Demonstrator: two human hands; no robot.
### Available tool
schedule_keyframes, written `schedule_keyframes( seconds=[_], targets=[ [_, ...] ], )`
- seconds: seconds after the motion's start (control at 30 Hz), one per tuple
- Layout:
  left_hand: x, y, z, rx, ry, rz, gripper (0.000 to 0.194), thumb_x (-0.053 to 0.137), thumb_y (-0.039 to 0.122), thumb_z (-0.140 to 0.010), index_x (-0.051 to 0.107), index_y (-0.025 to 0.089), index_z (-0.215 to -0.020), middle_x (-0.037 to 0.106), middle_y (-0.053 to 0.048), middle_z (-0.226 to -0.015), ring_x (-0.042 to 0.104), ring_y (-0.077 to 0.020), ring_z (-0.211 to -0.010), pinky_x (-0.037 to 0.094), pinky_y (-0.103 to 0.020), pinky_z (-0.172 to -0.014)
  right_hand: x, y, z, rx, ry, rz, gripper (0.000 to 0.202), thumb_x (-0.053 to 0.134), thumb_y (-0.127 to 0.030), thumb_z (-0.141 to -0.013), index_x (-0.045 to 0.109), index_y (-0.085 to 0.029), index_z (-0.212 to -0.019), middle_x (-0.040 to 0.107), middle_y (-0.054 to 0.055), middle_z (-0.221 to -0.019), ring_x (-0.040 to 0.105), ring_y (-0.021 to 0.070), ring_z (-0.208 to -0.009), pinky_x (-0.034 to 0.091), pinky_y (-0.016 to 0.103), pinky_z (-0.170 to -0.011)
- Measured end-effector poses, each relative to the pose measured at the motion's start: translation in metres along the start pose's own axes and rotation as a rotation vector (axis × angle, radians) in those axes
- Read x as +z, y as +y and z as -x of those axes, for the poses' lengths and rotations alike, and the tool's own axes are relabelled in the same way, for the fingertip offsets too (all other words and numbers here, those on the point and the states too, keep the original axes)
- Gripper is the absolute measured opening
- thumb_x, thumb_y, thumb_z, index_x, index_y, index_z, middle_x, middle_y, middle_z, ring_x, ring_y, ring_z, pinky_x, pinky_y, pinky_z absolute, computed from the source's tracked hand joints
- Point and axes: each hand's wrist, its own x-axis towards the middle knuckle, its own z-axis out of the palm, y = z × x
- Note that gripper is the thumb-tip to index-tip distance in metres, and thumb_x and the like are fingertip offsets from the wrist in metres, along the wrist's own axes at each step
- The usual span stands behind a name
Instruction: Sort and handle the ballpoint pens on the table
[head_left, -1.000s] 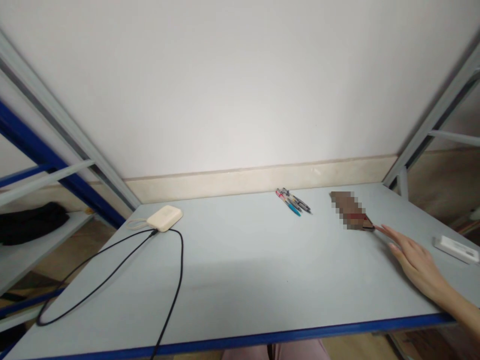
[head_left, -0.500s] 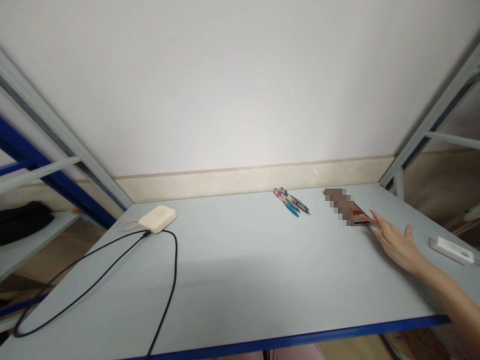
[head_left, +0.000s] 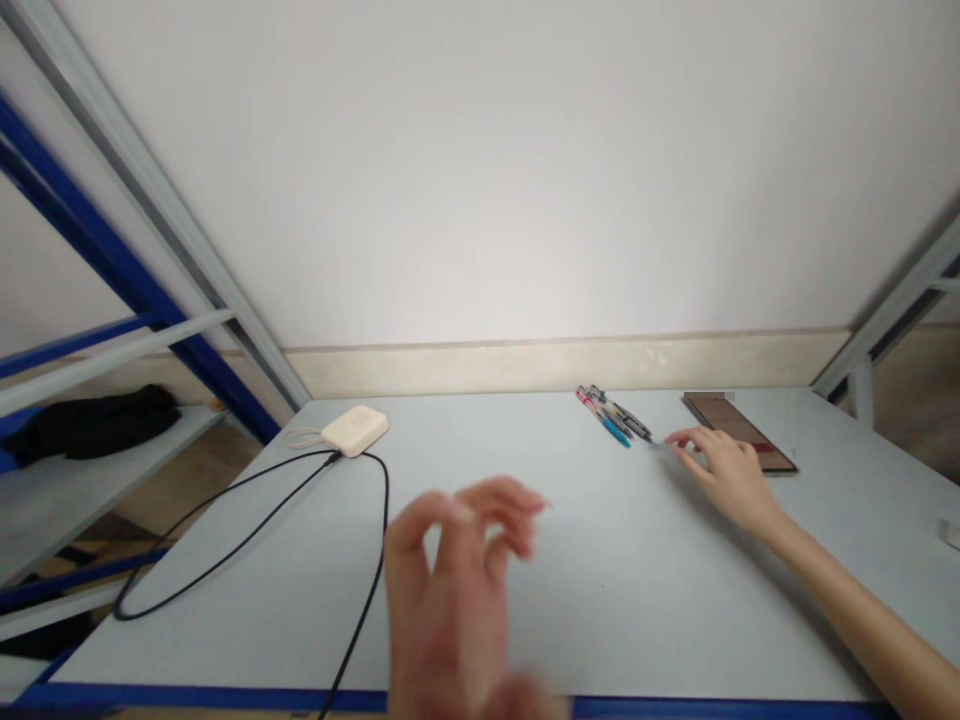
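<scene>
My left hand (head_left: 461,580) is raised over the front middle of the desk, somewhat blurred. Its fingers are loosely curled and apart, and nothing shows in them. On the right, my right hand (head_left: 727,475) reaches over the desk with thumb and forefinger apart. Its fingertips are close to the lower end of a small bunch of pens (head_left: 619,412); whether they touch a pen I cannot tell. One pen (head_left: 616,432) has a bright blue end. Just behind the right hand lies a flat, dark-edged tablet-like thing (head_left: 739,425) with a brownish face, partly covered by the hand.
A cream, rounded charger-like block (head_left: 355,430) sits at the back left of the pale desk (head_left: 300,560). A black cable (head_left: 373,580) loops from it and over the front edge. A white object (head_left: 951,533) shows at the right edge. Metal frame posts (head_left: 187,240) flank the desk.
My right hand has left the flat tablet-like thing and moved left to the pens. My left hand has come into view. The view has turned slightly right at the desk's left side.
</scene>
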Motion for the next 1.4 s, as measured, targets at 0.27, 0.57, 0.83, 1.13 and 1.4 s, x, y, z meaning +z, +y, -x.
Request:
schedule_keyframes(
  seconds=[0.27,0.57,0.83,1.13,1.4],
  targets=[
    [0.053,-0.16,-0.108,-0.033,-0.063,-0.383,0.022,0.067,0.016,-0.069,0.054,0.019,-0.086,0.058,0.001,-0.074,0.054,-0.0148,-0.074,0.043,-0.029,-0.075,0.009,-0.093,-0.072,-0.026,-0.167,0.355,0.021,0.057,-0.029,-0.078,0.062,-0.014,-0.091,0.067,0.015,-0.092,0.06,0.0307,-0.09,0.036,0.043,-0.077],
    [0.042,-0.179,-0.095,-0.145,-0.132,-0.384,0.032,0.062,0.012,-0.075,0.053,0.022,-0.104,0.067,0.002,-0.079,0.06,-0.0126,-0.072,0.043,-0.024,-0.073,0.003,-0.088,-0.067,-0.041,-0.16,0.407,0.02,0.054,-0.027,-0.081,0.061,-0.013,-0.094,0.065,0.019,-0.094,0.06,0.0315,-0.088,0.037,0.043,-0.073],
    [0.053,-0.178,-0.086,-0.048,-0.469,-0.812,0.028,0.035,0.033,-0.093,0.051,0.022,-0.113,0.062,-0.001,-0.066,0.062,-0.0195,-0.065,0.041,-0.027,-0.063,0.02,-0.096,-0.056,-0.038,-0.137,0.195,0.021,0.046,-0.024,-0.084,0.06,-0.014,-0.095,0.06,0.017,-0.107,0.053,0.0298,-0.1,0.038,0.039,-0.077],
    [0.065,-0.167,-0.082,0.6,-0.644,-1.004,0.02,0.047,0.033,-0.089,0.054,0.02,-0.102,0.06,-0.007,-0.093,0.055,-0.0204,-0.09,0.038,-0.033,-0.083,0.026,-0.111,-0.051,-0.172,-0.472,-0.766,0.019,0.042,-0.026,-0.085,0.056,-0.014,-0.089,0.057,-0.001,-0.066,0.05,0.0118,-0.061,0.039,0.023,-0.062],
    [0.063,-0.165,-0.077,0.507,-0.775,-0.966,0.03,0.031,0.033,-0.095,0.054,0.017,-0.085,0.06,-0.003,-0.075,0.056,-0.0159,-0.07,0.036,-0.025,-0.06,0.026,-0.107,-0.051,-0.327,-0.591,-0.82,0.032,0.044,-0.034,-0.085,0.067,-0.012,-0.092,0.064,0.004,-0.069,0.053,0.0136,-0.061,0.04,0.025,-0.061]
  ],
)
